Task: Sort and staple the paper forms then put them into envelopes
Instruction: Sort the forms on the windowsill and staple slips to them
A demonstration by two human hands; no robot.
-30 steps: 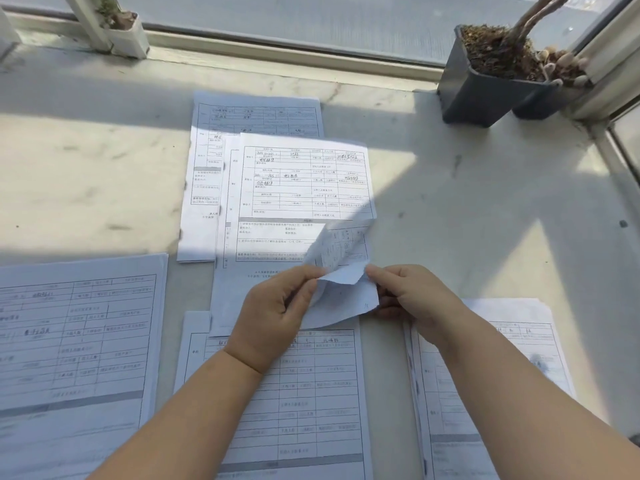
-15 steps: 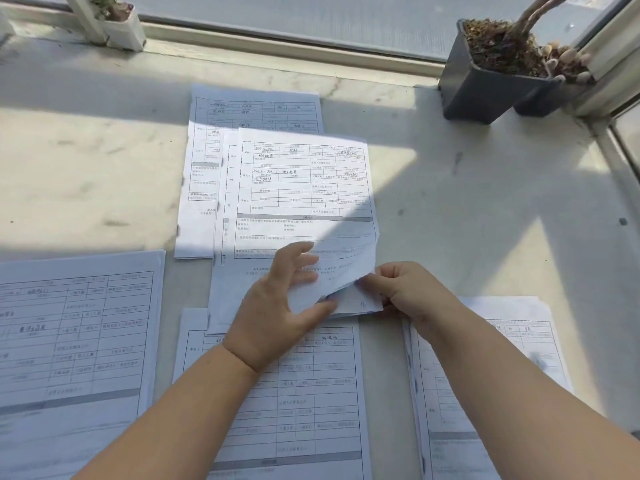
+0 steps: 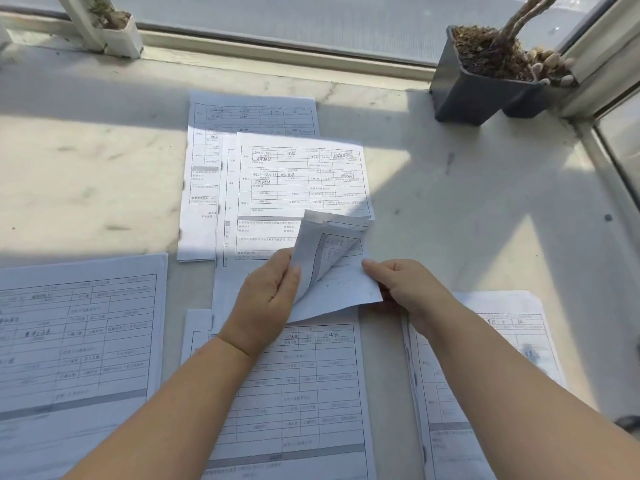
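A stack of printed forms (image 3: 298, 178) lies in the middle of the marble sill. Its lower right corner (image 3: 329, 244) is curled up and back. My left hand (image 3: 266, 299) pinches the lifted top sheets at that corner. My right hand (image 3: 401, 289) pinches the lower sheet (image 3: 343, 289) at its right edge. More forms lie around: one pile behind (image 3: 249, 112), one at the left (image 3: 76, 334), one under my left wrist (image 3: 304, 382), one under my right forearm (image 3: 485, 393). No stapler or envelope is in view.
A dark plastic plant pot (image 3: 474, 88) stands at the back right by the window frame. A small white pot (image 3: 121, 32) sits at the back left. The window track runs along the far edge and the right side.
My left hand let the corner drop flat half a second ago, then took it again and peeled the top sheets up higher. My right hand stayed at the sheet's right edge.
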